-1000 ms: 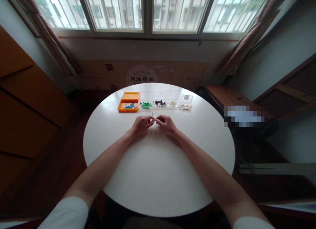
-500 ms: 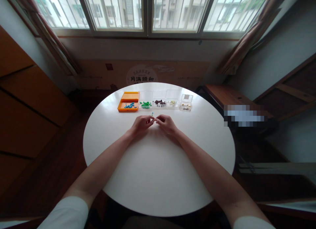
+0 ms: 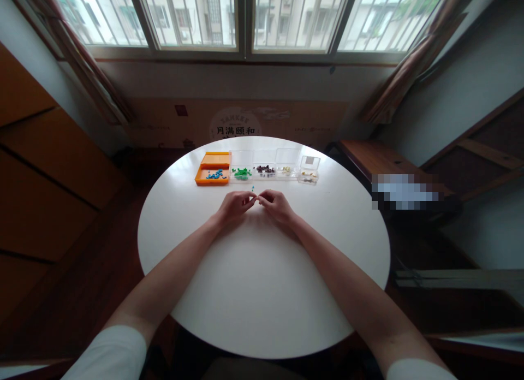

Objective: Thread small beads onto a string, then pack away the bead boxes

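My left hand [image 3: 237, 205] and my right hand [image 3: 275, 204] meet fingertip to fingertip above the white table [image 3: 262, 292]. Both are closed in a pinch; whatever lies between the fingers is hidden or too small to name. Just beyond the fingertips, tiny green pieces [image 3: 252, 188] rest on the tabletop. Farther back, an orange box [image 3: 215, 160] with its lid raised contains blue pieces [image 3: 216, 174]. Beside it, clear boxes hold green pieces [image 3: 242, 173], dark pieces [image 3: 265, 169] and pale pieces [image 3: 285, 170].
At the right end of the row stands a small clear box [image 3: 310, 162] with pale bits inside. A wooden bench [image 3: 380, 156] is to the right of the table, a wooden cabinet [image 3: 45, 167] to the left. Behind the table, a printed cardboard panel [image 3: 196, 115] leans below the window.
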Action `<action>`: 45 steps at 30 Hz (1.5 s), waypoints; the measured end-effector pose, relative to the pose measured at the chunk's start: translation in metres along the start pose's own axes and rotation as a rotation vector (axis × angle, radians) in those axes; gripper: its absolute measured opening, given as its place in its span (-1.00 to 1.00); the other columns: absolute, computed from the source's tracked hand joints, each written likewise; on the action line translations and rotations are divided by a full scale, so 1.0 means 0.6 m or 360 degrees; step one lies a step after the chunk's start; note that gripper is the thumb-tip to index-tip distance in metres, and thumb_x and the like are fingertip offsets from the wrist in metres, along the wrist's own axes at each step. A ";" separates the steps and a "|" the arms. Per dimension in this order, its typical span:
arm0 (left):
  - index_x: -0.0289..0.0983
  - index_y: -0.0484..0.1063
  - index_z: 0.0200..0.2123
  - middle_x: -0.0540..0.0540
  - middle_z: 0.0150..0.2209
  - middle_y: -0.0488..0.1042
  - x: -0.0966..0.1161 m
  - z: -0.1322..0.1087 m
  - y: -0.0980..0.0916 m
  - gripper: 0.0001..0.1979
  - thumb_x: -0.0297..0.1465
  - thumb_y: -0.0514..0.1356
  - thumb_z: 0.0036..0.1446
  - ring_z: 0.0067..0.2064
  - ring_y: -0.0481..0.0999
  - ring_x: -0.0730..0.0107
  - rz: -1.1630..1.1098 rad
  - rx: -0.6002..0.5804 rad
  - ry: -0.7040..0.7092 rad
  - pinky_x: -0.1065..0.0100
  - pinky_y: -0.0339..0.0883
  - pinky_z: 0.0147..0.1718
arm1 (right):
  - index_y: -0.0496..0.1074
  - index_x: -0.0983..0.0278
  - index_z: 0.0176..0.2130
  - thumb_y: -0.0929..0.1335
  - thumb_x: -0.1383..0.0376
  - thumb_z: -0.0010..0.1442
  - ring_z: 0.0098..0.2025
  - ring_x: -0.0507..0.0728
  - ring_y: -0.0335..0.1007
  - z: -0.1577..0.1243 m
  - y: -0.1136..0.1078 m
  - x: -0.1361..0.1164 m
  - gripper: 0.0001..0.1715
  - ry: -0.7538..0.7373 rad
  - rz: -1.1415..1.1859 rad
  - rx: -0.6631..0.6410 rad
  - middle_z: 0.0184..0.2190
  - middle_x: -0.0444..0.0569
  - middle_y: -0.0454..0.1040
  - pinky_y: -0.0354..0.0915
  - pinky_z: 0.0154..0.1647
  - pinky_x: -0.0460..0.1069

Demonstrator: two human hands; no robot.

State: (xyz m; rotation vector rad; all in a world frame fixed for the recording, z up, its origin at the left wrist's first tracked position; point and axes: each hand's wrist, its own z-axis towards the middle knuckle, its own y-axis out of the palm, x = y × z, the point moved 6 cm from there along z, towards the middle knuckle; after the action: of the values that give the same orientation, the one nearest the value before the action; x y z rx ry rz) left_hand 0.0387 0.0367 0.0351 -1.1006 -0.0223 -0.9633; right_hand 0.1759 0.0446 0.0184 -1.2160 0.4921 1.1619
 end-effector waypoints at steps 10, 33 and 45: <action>-0.28 0.53 -0.29 0.02 -0.58 0.42 -0.001 0.000 0.000 -0.76 -0.29 0.11 0.14 -0.56 0.29 0.59 -0.0005 -0.0002 -0.0013 0.53 0.12 -0.50 | 0.48 0.35 -0.39 0.30 0.16 0.09 -0.50 0.01 0.24 0.000 -0.001 -0.002 -0.70 -0.0003 -0.0015 0.0009 -0.52 -0.06 0.44 0.17 -0.45 -0.08; -0.28 0.53 -0.30 0.02 -0.59 0.41 -0.001 -0.001 0.000 -0.76 -0.29 0.11 0.14 -0.56 0.29 0.59 0.0007 0.0001 -0.0011 0.53 0.12 -0.50 | 0.48 0.34 -0.40 0.30 0.17 0.08 -0.50 0.02 0.25 0.000 -0.001 0.000 -0.71 0.0014 0.0004 0.0016 -0.52 -0.06 0.44 0.17 -0.45 -0.08; -0.28 0.51 -0.32 0.03 -0.58 0.42 -0.003 -0.001 0.002 -0.77 -0.27 0.12 0.13 -0.56 0.31 0.59 -0.0013 0.0002 -0.0001 0.53 0.14 -0.50 | 0.48 0.36 -0.40 0.30 0.22 0.07 -0.50 0.01 0.24 0.002 0.000 0.005 -0.75 0.0007 -0.0004 0.0034 -0.53 -0.07 0.43 0.16 -0.46 -0.08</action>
State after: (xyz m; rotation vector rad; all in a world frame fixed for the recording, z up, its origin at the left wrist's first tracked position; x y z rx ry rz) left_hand 0.0382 0.0375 0.0330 -1.1002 -0.0281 -0.9699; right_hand 0.1770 0.0466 0.0164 -1.2004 0.5050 1.1497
